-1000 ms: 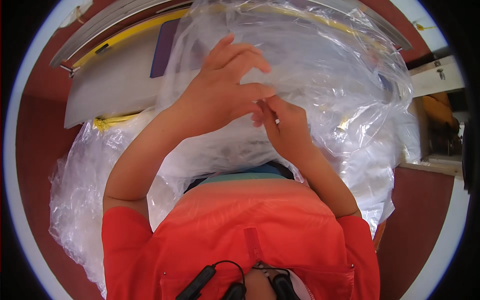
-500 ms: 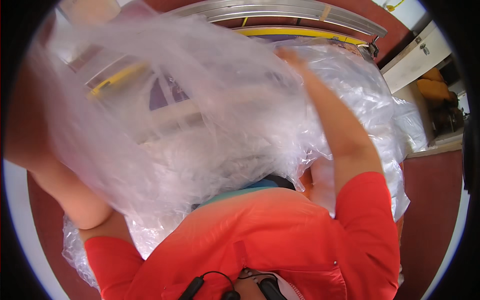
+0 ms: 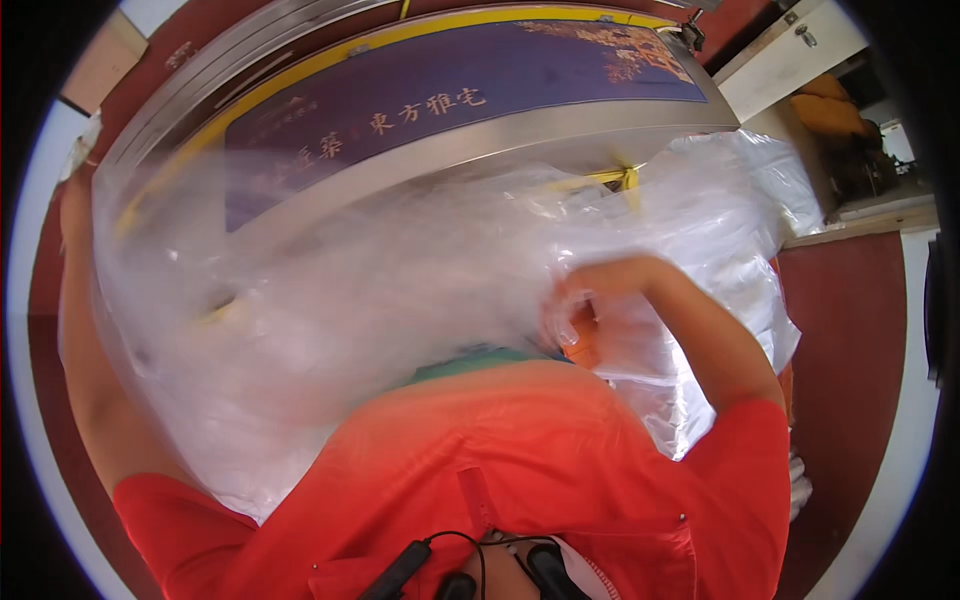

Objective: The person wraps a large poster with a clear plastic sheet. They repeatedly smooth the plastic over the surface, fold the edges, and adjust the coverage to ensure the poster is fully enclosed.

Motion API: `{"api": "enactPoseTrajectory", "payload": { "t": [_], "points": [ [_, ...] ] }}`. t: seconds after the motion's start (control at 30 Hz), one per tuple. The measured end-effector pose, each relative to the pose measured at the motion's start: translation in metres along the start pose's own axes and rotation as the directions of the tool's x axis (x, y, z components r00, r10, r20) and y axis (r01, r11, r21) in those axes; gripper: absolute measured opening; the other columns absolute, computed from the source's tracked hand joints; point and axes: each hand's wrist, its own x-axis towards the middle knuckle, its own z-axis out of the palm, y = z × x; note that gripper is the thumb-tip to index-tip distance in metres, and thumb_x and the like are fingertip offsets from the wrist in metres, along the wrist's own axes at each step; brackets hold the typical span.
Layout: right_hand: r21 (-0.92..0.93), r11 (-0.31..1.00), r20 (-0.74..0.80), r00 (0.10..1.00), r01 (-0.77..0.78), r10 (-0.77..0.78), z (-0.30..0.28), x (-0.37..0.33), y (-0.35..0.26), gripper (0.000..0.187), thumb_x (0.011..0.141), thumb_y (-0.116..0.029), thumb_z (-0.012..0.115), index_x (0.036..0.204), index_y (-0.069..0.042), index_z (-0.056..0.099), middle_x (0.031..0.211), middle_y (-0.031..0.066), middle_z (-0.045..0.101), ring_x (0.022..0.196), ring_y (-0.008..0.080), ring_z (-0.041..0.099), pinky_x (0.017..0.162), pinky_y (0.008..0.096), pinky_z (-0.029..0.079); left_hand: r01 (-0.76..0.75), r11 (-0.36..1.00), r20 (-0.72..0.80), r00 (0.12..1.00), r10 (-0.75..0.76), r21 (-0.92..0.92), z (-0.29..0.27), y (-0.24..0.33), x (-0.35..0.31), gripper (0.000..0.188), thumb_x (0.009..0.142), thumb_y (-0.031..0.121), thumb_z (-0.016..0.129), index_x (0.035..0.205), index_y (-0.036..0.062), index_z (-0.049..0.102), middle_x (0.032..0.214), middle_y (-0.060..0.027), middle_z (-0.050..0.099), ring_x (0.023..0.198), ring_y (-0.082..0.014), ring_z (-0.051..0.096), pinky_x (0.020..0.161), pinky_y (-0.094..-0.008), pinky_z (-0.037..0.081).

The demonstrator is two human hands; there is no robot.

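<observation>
A large sheet of thin clear plastic film (image 3: 400,270) spreads in front of me, cloudy and smeared by motion. My left hand (image 3: 78,180) is raised at the far left, closed on a bunched edge of the film. Close to my body, right of the middle, my right hand (image 3: 575,300) has its fingers curled round another gathered part of it. That hand is partly blurred. Between the two hands the film hangs loose and billows. More crumpled clear film (image 3: 720,230) lies to the right, over the near side of a metal workbench (image 3: 480,150).
A dark blue printed mat (image 3: 460,90) covers the bench top, with a yellow strip (image 3: 400,40) along its far edge. Metal rails (image 3: 215,70) run behind it. Yellow ties (image 3: 628,180) show at the near edge. A white cabinet (image 3: 785,60) stands at the far right.
My right hand has drawn back from the bench toward my body. The left hand has gone farther out and up. Film has come off the mat, which now shows.
</observation>
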Motion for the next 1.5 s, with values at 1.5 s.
{"api": "enactPoseTrajectory", "payload": {
  "t": [1.5],
  "points": [
    [-0.461, 0.523, -0.811, 0.101, -0.717, -0.577, -0.334, -0.097, -0.047, 0.040, 0.085, -0.029, 0.040, 0.115, -0.003, 0.042, 0.116, 0.0163, 0.043, 0.112, 0.0262, 0.037, 0.094, 0.0327, 0.026, 0.522, 0.791, 0.043, 0.842, -0.538, -0.320, 0.124, 0.039, -0.139, 0.030, 0.080, 0.033, 0.041, 0.087, 0.0069, 0.052, 0.080, -0.0183, 0.057, 0.076, -0.0363, 0.054, 0.066, -0.0418, 0.043]
  ]
}}
